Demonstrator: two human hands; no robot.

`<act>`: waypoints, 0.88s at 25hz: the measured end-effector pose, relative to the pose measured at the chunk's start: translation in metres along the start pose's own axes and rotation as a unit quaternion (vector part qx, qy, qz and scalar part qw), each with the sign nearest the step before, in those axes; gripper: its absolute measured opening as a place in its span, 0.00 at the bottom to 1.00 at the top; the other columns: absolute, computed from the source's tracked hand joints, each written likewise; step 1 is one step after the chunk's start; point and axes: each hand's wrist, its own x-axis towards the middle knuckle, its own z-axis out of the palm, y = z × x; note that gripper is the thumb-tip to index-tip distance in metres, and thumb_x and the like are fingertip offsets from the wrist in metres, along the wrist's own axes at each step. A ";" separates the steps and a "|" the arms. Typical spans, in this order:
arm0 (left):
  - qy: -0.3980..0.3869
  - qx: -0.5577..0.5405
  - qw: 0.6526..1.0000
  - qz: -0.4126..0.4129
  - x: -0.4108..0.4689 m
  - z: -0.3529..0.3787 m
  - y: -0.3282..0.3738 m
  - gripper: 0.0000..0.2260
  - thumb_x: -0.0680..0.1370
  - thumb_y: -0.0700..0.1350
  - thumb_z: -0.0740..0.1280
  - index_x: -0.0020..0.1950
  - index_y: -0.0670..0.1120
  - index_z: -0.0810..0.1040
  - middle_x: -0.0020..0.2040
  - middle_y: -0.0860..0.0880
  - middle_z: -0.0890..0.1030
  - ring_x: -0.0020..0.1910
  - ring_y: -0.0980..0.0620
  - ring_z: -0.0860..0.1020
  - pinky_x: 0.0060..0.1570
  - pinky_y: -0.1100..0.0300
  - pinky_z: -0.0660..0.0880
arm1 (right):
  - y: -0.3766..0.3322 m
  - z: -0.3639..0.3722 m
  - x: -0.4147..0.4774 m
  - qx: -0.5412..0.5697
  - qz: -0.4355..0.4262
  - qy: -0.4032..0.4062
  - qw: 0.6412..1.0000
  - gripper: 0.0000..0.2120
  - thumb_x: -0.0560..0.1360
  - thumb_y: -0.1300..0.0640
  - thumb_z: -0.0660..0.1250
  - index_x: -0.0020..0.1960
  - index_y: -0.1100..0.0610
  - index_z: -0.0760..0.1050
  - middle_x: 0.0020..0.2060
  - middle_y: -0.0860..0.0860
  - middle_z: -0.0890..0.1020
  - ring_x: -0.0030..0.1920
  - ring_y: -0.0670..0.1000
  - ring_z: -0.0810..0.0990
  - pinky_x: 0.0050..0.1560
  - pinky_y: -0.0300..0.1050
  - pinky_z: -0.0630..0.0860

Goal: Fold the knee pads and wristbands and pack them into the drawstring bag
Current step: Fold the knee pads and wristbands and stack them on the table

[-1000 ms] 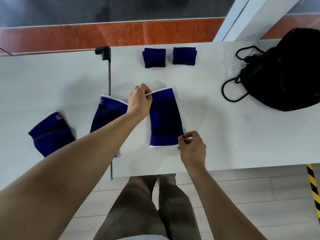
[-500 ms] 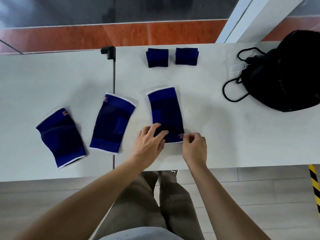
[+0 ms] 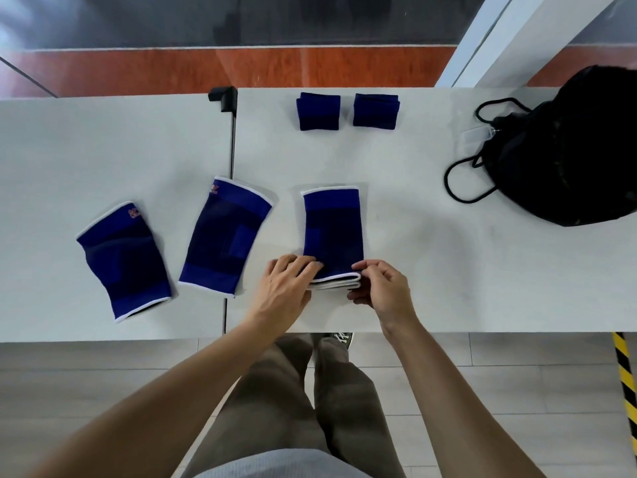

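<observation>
Three blue knee pads with white edging lie on the white table. The middle-right knee pad (image 3: pixel 332 232) lies lengthwise in front of me. My left hand (image 3: pixel 287 284) grips its near left corner and my right hand (image 3: pixel 382 288) pinches its near right corner, where the white hem is lifted off the table. A second knee pad (image 3: pixel 224 236) lies to the left and a third knee pad (image 3: pixel 124 260) farther left. Two folded blue wristbands, the left one (image 3: pixel 319 111) and the right one (image 3: pixel 375 110), sit side by side at the table's far edge. The black drawstring bag (image 3: pixel 565 150) rests at the right.
Two white tables (image 3: pixel 103 150) stand edge to edge with a narrow gap between them, and a black clamp (image 3: pixel 223 98) sits at the far end of that gap. The bag's black cord (image 3: pixel 462 181) loops out onto the tabletop. Yellow-black tape (image 3: pixel 625 381) marks the floor at right.
My left hand came from the knee pad's far edge down to its near left corner. Both hands now hold the near hem, which has lifted slightly off the table.
</observation>
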 end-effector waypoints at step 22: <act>-0.019 -0.415 0.860 -0.296 0.056 -0.047 -0.032 0.03 0.82 0.50 0.64 0.52 0.51 0.74 0.39 0.51 0.84 0.36 0.56 0.81 0.39 0.50 0.79 | -0.024 0.020 0.064 -0.318 -0.231 0.012 0.919 0.11 0.84 0.48 0.56 0.54 0.54 0.72 0.42 0.46 0.80 0.40 0.49 0.79 0.39 0.45 0.71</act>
